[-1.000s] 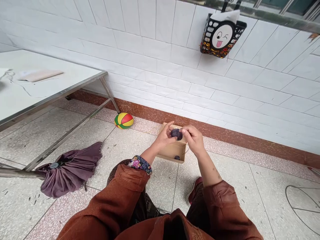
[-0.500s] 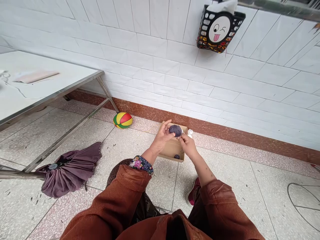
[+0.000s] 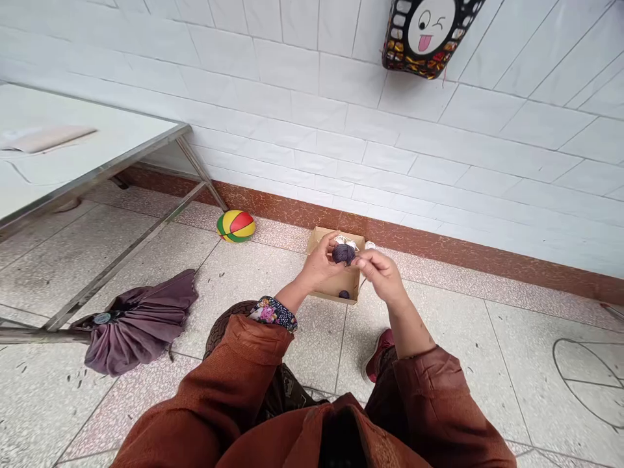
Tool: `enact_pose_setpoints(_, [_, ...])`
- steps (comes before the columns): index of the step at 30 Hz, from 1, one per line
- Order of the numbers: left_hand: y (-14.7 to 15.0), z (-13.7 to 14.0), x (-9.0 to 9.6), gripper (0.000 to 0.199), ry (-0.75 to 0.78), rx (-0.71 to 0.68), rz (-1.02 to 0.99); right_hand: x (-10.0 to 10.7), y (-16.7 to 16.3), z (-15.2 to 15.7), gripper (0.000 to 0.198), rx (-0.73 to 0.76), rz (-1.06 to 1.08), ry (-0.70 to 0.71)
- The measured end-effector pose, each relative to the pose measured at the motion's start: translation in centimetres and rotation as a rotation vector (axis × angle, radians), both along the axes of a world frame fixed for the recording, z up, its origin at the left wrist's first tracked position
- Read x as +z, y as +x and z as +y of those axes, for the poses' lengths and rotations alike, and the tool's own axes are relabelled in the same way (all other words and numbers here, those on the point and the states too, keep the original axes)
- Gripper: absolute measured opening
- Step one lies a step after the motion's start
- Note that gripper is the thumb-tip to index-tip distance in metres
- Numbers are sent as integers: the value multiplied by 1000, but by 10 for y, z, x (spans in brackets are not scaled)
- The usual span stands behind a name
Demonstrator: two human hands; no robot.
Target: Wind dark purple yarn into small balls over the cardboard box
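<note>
My left hand (image 3: 320,261) is closed around a ball of dark purple yarn (image 3: 344,253), held above an open cardboard box (image 3: 336,287). To the right of the ball, my right hand (image 3: 381,274) is pinched, thumb against fingers, on what appears to be the yarn's thin strand. A smaller dark yarn ball (image 3: 344,294) lies in the near part of the box. White yarn (image 3: 347,241) shows behind the held ball, in the box's far part. More white yarn (image 3: 370,246) sits just outside the box's right side.
A white-topped table (image 3: 112,133) with metal legs stands at left. By its leg lies a colourful ball (image 3: 236,225); a folded purple umbrella (image 3: 146,322) is on the floor. A black basket (image 3: 429,39) hangs on the tiled wall. A wire frame (image 3: 589,383) stands at right.
My right hand has moved a little to the right, away from the yarn ball. The ball has turned in my left hand, and white yarn now shows behind it. The view has tilted down slightly.
</note>
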State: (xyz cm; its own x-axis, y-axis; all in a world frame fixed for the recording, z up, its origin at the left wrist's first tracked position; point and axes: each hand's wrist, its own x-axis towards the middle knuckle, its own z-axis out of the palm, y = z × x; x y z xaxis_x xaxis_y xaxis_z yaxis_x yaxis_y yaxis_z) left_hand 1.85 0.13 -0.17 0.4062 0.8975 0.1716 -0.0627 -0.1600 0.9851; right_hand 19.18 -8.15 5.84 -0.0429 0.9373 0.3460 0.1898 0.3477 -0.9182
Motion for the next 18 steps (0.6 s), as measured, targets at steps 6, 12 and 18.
enact_pose_setpoints(6, [-2, -14, 12, 88, -5, -294, 72, -20, 19, 26, 39, -178, 306, -90])
enact_pose_setpoints(12, [0, -13, 12, 83, -109, -401, -232, -46, 22, 33, 39, -294, 34, -197])
enact_pose_setpoints(18, [-2, 1, 2, 77, -118, -72, -312, -68, 5, 25, 33, -175, -333, -111])
